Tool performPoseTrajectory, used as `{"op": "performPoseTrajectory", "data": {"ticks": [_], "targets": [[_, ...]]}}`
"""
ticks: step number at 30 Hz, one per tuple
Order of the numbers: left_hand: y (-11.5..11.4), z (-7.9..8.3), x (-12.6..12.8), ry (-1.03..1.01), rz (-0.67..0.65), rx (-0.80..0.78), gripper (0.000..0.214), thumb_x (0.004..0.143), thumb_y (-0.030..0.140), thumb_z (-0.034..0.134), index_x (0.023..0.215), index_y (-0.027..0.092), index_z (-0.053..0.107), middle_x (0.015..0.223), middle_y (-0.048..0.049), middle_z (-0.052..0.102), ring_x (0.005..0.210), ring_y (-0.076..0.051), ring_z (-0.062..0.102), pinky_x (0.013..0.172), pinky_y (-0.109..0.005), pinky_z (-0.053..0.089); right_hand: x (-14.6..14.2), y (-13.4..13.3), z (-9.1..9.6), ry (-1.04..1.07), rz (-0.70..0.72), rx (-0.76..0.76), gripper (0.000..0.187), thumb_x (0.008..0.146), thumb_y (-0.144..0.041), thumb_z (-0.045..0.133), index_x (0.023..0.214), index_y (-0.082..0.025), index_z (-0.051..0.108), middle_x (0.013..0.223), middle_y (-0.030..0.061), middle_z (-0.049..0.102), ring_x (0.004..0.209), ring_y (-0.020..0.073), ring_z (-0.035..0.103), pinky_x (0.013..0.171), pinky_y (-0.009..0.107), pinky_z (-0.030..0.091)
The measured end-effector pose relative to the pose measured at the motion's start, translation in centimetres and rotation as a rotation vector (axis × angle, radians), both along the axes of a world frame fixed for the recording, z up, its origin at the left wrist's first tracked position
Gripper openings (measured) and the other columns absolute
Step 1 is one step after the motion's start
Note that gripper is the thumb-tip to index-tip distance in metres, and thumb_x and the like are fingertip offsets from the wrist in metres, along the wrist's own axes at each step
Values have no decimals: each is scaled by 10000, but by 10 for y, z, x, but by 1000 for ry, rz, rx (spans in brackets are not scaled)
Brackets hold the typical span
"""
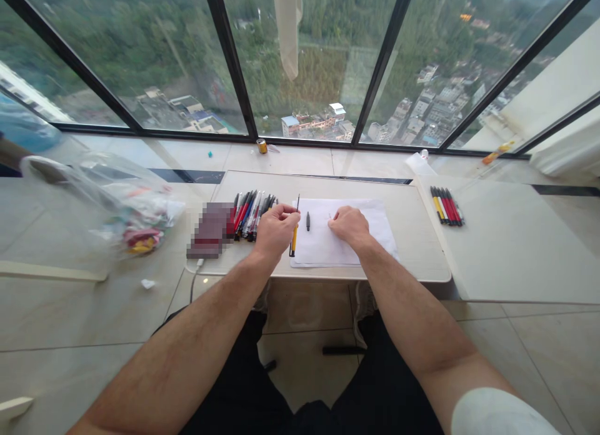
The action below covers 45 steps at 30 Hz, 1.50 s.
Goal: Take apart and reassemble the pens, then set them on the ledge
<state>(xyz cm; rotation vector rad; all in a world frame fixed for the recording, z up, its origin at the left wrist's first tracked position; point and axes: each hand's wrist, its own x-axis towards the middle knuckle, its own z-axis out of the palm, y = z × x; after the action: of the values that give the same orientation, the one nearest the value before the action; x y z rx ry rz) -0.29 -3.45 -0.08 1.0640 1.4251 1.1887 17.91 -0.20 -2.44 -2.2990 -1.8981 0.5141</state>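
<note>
My left hand (276, 227) is closed around a yellow pen (294, 238) with a thin black tip pointing up, held at the left edge of a white sheet of paper (344, 244) on a small low table (417, 260). My right hand (349, 225) rests on the paper with its fingers curled; whether it holds anything small I cannot make out. A short black pen part (308, 220) lies on the paper between the two hands. A pile of several red, black and blue pens (250, 211) lies just left of my left hand.
A row of several pens (447, 205) lies on a second surface to the right. A clear plastic bag (126, 207) with colourful contents sits on the floor at the left, beside a blurred dark red object (210, 230). Large windows (304, 60) stand directly beyond the table.
</note>
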Motion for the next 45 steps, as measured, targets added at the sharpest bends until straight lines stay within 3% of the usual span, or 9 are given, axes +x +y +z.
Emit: {"op": "performPoseTrajectory", "data": {"ticks": [7,12,15,19,22,26,30,36,45], "targets": [[1,-2,0,-79,-2,-40,160,640,285,679,738,167,633,587,15,573,503,-97,477,457,-208,335,-5,0,4,-43,-11,11,254,757,-373,596,888,-200,727,952,128,733,928,277,677,764,336,486],[1,-3,-1,-64,8,-56,159,631,279,673,735,167,631,569,21,562,495,-97,473,463,-214,347,-31,-5,10,-24,51,105,367,847,-491,501,914,-199,714,927,120,731,922,257,671,806,343,478],[-1,-4,0,-68,5,-63,146,633,274,663,726,169,623,563,26,553,487,-97,465,451,-215,335,-48,-7,10,-27,98,66,456,821,-576,525,941,-181,717,941,150,728,930,269,671,811,350,479],[-2,-5,4,-41,8,-61,136,632,276,656,715,172,625,553,30,547,483,-100,465,452,-220,330,-58,-7,7,-29,112,7,367,810,-475,559,922,-170,729,944,165,729,926,282,680,785,345,486],[-2,-7,6,-13,-3,-71,138,632,280,660,715,174,630,558,24,557,494,-105,479,467,-223,344,-48,-6,11,0,66,24,308,793,-415,565,894,-178,736,927,142,737,902,264,684,760,318,483],[1,-11,11,-18,-36,-96,141,640,286,665,724,178,627,563,18,569,498,-109,493,488,-227,370,-8,-2,21,34,-41,125,259,767,-404,579,806,-202,736,850,101,740,846,241,681,715,298,469],[3,-15,16,27,-61,-98,127,643,275,665,718,179,627,566,11,575,506,-114,504,488,-227,377,24,-2,20,36,-70,60,204,721,-378,608,721,-208,722,768,76,730,781,228,675,668,287,458],[5,-18,24,125,-166,-158,98,652,234,643,729,176,621,634,-14,593,546,-128,545,457,-220,398,24,-10,3,-39,-19,-9,280,727,-419,589,811,-192,729,880,110,740,851,257,682,673,300,465],[20,-19,37,101,-252,-247,95,663,223,632,727,179,578,673,-31,613,536,-122,549,411,-208,344,24,-15,2,-24,24,0,323,748,-470,580,834,-194,724,901,113,738,848,235,677,692,285,461]]}}
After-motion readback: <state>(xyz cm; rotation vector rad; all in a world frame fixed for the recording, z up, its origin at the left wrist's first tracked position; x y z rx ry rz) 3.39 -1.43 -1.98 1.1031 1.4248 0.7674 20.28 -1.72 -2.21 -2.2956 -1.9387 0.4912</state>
